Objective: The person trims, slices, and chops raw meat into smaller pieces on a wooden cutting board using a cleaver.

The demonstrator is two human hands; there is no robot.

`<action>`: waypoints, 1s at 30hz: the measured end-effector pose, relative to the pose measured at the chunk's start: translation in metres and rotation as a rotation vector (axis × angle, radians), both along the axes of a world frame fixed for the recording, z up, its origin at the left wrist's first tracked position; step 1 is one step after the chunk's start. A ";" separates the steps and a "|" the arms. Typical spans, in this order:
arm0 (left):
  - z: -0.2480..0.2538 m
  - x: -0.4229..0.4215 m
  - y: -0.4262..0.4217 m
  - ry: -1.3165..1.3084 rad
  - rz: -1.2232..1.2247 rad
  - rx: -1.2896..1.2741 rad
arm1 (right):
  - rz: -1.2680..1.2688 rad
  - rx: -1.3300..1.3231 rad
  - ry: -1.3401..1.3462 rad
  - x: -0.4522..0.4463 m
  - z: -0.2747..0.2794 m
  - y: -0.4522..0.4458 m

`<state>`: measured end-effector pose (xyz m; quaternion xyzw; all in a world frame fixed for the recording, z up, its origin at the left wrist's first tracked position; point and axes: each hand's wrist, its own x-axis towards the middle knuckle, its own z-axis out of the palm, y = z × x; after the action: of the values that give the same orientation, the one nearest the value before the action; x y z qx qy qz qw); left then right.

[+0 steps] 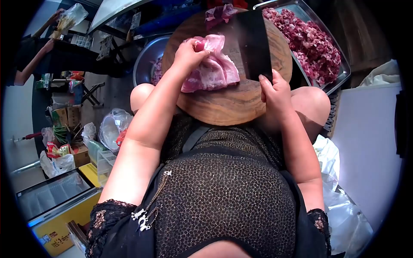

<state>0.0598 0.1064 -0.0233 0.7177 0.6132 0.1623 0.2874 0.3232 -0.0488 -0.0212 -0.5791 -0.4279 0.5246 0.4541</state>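
On a round wooden board (223, 105) lies a pale pink slab of meat (217, 71). My left hand (189, 56) grips its upper left edge, fingers closed and partly folded under the meat. My right hand (276, 91) is closed on a cleaver (254, 43), whose broad dark blade stands over the right part of the board, to the right of the slab and apart from it. A smaller dark red piece of meat (220, 15) sits at the board's far edge.
A metal tray (344, 73) heaped with cut meat (307, 43) stands at the upper right. Left of the board is a metal bowl (140, 64) with meat in it. Another person (32, 64) holds a plastic bag at upper left. Bags and boxes lie at left.
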 end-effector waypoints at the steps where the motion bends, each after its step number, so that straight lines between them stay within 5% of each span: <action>1: -0.010 -0.002 -0.001 -0.104 0.036 -0.007 | 0.001 -0.002 -0.005 -0.002 0.005 0.001; 3: -0.018 -0.003 -0.005 -0.309 0.106 -0.020 | 0.083 0.134 -0.273 -0.013 0.016 0.006; 8: -0.017 0.001 -0.013 -0.283 0.146 0.025 | 0.215 0.177 -0.677 -0.041 0.033 0.022; 17: -0.026 0.009 -0.017 -0.326 0.117 0.136 | 0.273 0.043 -0.761 -0.055 0.028 0.015; 27: -0.029 0.009 -0.013 -0.336 0.050 0.182 | 0.343 0.126 -0.812 -0.082 0.012 0.142; 30: -0.035 -0.002 -0.004 -0.437 0.115 0.062 | 0.268 -0.018 -0.409 -0.057 -0.007 0.161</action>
<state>0.0575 0.1022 -0.0585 0.6378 0.5709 0.3489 0.3816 0.2661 0.1127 -0.0285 -0.6154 -0.5793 0.4560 0.2791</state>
